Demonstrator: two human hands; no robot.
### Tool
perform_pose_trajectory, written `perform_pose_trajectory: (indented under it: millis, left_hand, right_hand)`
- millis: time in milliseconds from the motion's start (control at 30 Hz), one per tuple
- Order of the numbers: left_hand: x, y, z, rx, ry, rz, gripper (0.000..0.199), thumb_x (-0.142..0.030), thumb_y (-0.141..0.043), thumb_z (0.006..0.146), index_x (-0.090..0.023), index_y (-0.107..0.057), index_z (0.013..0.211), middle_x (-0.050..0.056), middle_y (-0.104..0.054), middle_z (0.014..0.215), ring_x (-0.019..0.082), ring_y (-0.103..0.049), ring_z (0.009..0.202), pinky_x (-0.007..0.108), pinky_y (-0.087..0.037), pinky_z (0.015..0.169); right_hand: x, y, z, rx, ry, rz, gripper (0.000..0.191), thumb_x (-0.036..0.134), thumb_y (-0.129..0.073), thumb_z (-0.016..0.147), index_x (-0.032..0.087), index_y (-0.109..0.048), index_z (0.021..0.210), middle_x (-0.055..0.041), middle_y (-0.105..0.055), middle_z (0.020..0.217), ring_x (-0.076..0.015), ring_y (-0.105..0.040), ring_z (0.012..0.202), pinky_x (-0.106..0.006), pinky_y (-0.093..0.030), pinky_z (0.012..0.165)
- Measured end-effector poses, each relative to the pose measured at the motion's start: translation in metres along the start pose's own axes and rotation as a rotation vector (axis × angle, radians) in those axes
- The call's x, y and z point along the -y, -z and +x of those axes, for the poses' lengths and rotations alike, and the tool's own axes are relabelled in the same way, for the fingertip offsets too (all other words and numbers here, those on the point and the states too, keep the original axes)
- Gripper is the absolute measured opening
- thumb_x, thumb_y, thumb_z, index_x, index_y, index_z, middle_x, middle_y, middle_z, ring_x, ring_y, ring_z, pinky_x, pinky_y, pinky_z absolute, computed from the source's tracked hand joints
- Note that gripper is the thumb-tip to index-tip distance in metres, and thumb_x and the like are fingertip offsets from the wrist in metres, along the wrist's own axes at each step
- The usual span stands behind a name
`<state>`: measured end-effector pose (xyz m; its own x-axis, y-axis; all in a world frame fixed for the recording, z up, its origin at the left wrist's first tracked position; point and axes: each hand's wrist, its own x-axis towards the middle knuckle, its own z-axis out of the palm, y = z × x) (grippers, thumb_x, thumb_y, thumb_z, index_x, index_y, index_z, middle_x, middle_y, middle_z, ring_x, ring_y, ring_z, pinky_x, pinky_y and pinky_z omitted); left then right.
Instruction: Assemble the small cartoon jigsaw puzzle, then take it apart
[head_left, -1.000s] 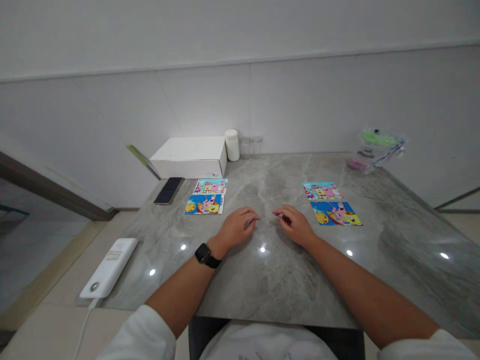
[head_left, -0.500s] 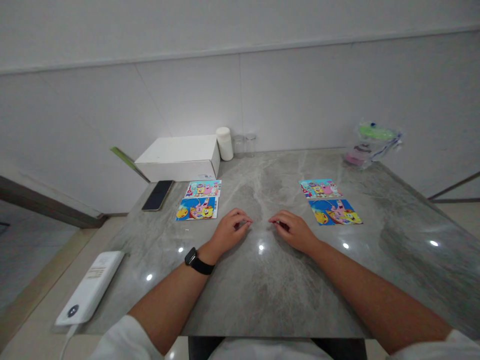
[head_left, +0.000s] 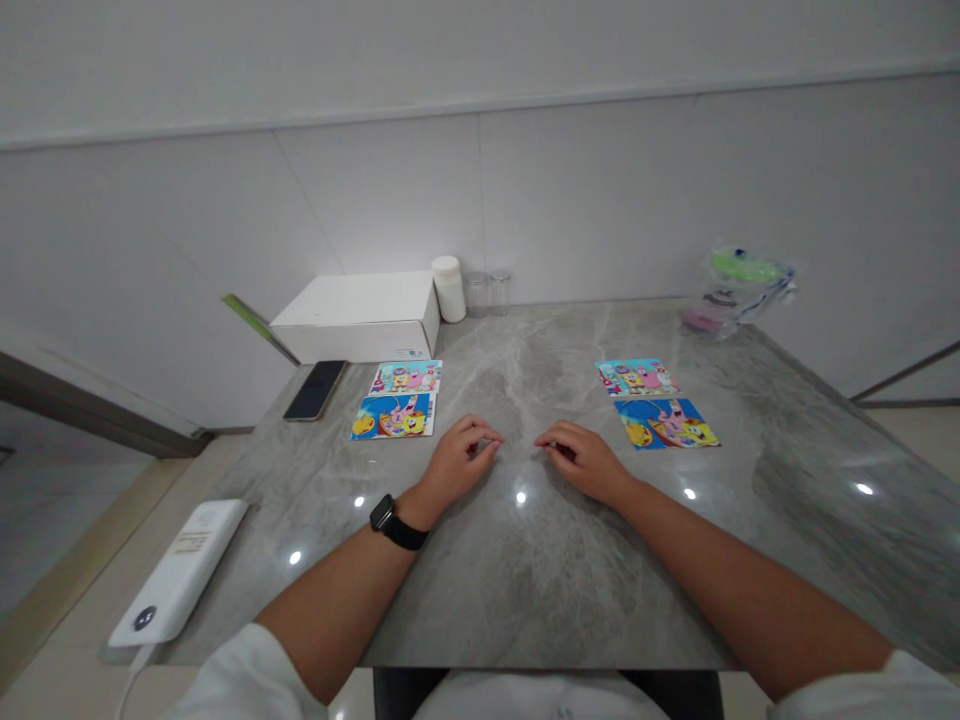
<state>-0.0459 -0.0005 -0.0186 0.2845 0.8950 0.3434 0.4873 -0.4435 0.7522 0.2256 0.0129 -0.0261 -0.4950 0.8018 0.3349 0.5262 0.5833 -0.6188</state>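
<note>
My left hand (head_left: 460,460), with a black watch (head_left: 397,522) on its wrist, rests on the grey marbled table (head_left: 540,590). Its fingers are curled, thumb and forefinger close together, and nothing shows in them. Opposite it, my right hand (head_left: 583,460) lies in a similar curl, also with nothing visible in it. Beyond my left hand are a light-blue cartoon card (head_left: 406,377) and a dark-blue cartoon card (head_left: 393,416), both with white edges. Past my right hand lie a matching light-blue card (head_left: 637,377) and dark-blue card (head_left: 667,424). Neither hand touches a card.
A white box (head_left: 356,315), a white bottle (head_left: 448,289) and two clear glasses (head_left: 487,294) stand at the back. A phone (head_left: 315,390) lies left, with a white power bank (head_left: 180,572) and cable nearer the front. A plastic bag (head_left: 735,292) sits at the back right corner.
Both hands keep the same pose and place. The view shifts very slightly; the cards and other objects stay where they were.
</note>
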Motion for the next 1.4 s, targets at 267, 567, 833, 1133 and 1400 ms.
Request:
perform_pose_trajectory:
  millis: [267, 567, 833, 1133, 1400]
  left_hand:
    - [0.001, -0.002, -0.001, 0.025, 0.000, 0.012, 0.016, -0.026, -0.064, 0.097, -0.022, -0.079, 0.099, 0.005, -0.066, 0.099, 0.014, -0.060, 0.080, 0.027, -0.049, 0.069]
    - [0.002, -0.001, -0.001, 0.042, -0.010, 0.038, 0.018, -0.027, -0.062, 0.097, -0.022, -0.076, 0.107, 0.004, -0.066, 0.095, 0.013, -0.056, 0.074, 0.028, -0.047, 0.069]
    - [0.004, -0.001, -0.001, 0.046, -0.015, 0.062, 0.026, -0.028, -0.058, 0.097, -0.023, -0.070, 0.118, 0.004, -0.068, 0.100, 0.014, -0.059, 0.076, 0.029, -0.051, 0.073]
    - [0.011, -0.002, 0.000, 0.067, -0.025, 0.069, 0.026, -0.032, -0.055, 0.098, -0.024, -0.071, 0.117, 0.005, -0.067, 0.102, 0.016, -0.060, 0.079, 0.030, -0.051, 0.073]
    - [0.004, 0.002, 0.001, -0.023, 0.013, 0.035, 0.024, -0.034, -0.056, 0.099, -0.023, -0.072, 0.114, 0.004, -0.068, 0.104, 0.015, -0.062, 0.081, 0.029, -0.053, 0.074]
  right_hand:
    - [-0.001, -0.002, 0.000, 0.018, 0.013, -0.018, 0.023, 0.018, -0.054, 0.095, 0.024, -0.075, 0.103, -0.0059, -0.073, 0.096, -0.0186, -0.067, 0.083, -0.032, -0.053, 0.079]
    - [0.009, 0.004, 0.000, -0.205, 0.067, -0.025, 0.026, 0.019, -0.050, 0.096, 0.025, -0.075, 0.103, -0.0071, -0.073, 0.093, -0.0196, -0.067, 0.083, -0.034, -0.056, 0.077]
    - [-0.014, 0.099, 0.006, -0.594, -0.257, -0.218, 0.032, 0.028, -0.055, 0.093, 0.021, -0.071, 0.121, -0.0083, -0.077, 0.108, -0.0189, -0.069, 0.083, -0.032, -0.056, 0.079]
    - [-0.108, 0.188, -0.062, -0.194, -0.950, -0.678, 0.035, 0.028, -0.058, 0.094, 0.013, -0.077, 0.120, -0.0156, -0.078, 0.117, -0.0262, -0.070, 0.105, -0.034, -0.050, 0.090]
    - [-0.104, 0.155, -0.055, 0.194, -0.968, -0.718, 0.041, 0.044, -0.066, 0.092, 0.012, -0.079, 0.115, -0.0209, -0.078, 0.114, -0.0290, -0.073, 0.104, -0.031, -0.050, 0.081]
